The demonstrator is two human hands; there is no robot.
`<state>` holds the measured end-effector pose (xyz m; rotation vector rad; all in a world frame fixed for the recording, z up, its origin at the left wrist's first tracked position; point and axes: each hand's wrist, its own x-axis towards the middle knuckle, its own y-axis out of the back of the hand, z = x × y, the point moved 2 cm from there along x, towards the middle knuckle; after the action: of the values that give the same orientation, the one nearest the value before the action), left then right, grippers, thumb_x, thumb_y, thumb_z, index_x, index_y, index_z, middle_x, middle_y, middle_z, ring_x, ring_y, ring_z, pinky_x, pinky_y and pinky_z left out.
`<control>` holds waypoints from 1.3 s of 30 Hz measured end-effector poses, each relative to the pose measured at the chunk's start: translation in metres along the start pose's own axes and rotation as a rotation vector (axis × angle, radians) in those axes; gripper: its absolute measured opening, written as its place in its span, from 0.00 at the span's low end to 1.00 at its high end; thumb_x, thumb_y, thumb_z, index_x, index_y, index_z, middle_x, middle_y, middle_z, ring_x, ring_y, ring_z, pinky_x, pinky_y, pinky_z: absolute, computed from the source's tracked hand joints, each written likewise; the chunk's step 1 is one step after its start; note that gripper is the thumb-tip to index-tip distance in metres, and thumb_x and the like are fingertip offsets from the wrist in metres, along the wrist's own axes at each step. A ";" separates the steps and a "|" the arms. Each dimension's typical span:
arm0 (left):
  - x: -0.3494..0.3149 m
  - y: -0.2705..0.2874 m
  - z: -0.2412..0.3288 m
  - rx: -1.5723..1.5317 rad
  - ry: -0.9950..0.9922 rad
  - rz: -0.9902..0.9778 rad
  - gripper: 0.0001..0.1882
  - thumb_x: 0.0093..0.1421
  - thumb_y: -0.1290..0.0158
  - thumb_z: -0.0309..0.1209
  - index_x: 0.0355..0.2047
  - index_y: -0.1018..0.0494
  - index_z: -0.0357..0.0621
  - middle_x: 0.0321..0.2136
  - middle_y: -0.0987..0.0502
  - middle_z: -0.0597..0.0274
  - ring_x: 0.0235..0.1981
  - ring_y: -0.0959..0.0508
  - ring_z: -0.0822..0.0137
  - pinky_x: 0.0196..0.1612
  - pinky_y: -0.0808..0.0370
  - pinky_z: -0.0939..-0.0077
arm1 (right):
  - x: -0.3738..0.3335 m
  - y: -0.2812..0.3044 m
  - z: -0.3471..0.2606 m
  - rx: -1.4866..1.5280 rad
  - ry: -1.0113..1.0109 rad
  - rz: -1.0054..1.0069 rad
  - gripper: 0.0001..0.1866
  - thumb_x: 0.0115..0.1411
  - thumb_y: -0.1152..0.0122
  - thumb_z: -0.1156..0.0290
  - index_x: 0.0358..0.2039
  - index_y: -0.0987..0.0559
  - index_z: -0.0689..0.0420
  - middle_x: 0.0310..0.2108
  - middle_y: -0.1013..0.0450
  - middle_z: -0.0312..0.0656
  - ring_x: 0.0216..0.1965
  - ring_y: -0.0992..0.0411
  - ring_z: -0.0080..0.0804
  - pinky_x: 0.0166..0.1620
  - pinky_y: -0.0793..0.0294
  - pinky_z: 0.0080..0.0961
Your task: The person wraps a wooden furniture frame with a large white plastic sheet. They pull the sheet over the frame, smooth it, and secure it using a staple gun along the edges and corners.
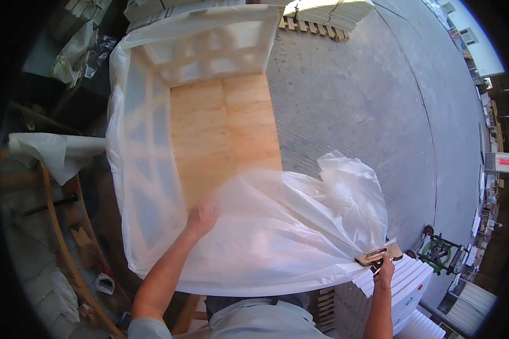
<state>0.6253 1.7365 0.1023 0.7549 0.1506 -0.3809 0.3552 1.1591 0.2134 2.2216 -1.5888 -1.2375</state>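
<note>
A large wooden crate with a plywood floor [226,121] stands open before me, its slatted walls covered in translucent plastic sheeting [254,220]. That sheeting drapes over the near wall and bunches up at the right corner. My left hand [205,213] reaches over the near wall and touches the sheeting beside the plywood; its fingers are blurred. At the near right corner my right hand [385,270] is closed around a worn staple gun [376,255]. The tool lies against the gathered sheeting at the top of the wall.
White boxes or panels [379,296] are stacked at the lower right. Beyond them is a green-and-black wheeled device [438,253]. A roll of sheeting [56,148] sits left of the crate above a curved wooden frame [62,237]. Far off, a wooden pallet [314,27] carries stacked panels.
</note>
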 end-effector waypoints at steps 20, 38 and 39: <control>-0.059 -0.310 -0.007 -0.133 0.060 -1.136 0.35 0.65 0.66 0.59 0.63 0.40 0.51 0.64 0.40 0.53 0.66 0.44 0.52 0.62 0.45 0.38 | -0.059 -0.093 -0.035 -0.814 0.750 -0.085 0.12 0.65 0.47 0.70 0.45 0.26 0.65 0.36 0.25 0.45 0.34 0.27 0.35 0.41 0.28 0.30; -0.064 -0.305 0.038 -0.550 -0.097 -1.078 0.26 0.66 0.59 0.49 0.57 0.35 0.44 0.48 0.27 0.50 0.51 0.28 0.48 0.54 0.33 0.57 | 0.066 -0.565 0.240 -1.828 0.985 -0.983 0.11 0.55 0.47 0.70 0.37 0.22 0.59 0.40 0.27 0.52 0.44 0.27 0.47 0.50 0.34 0.42; -0.057 -0.303 0.036 -0.670 -0.027 -1.074 0.26 0.66 0.58 0.49 0.56 0.34 0.44 0.48 0.27 0.50 0.52 0.29 0.49 0.55 0.33 0.58 | 0.083 -0.552 0.250 -1.905 0.924 -0.922 0.11 0.54 0.48 0.71 0.37 0.22 0.59 0.40 0.27 0.52 0.45 0.27 0.47 0.50 0.34 0.42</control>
<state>0.4547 1.5269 -0.0499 -0.0621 0.6298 -1.2793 0.5910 1.4097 -0.2918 1.3477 0.9007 -0.7351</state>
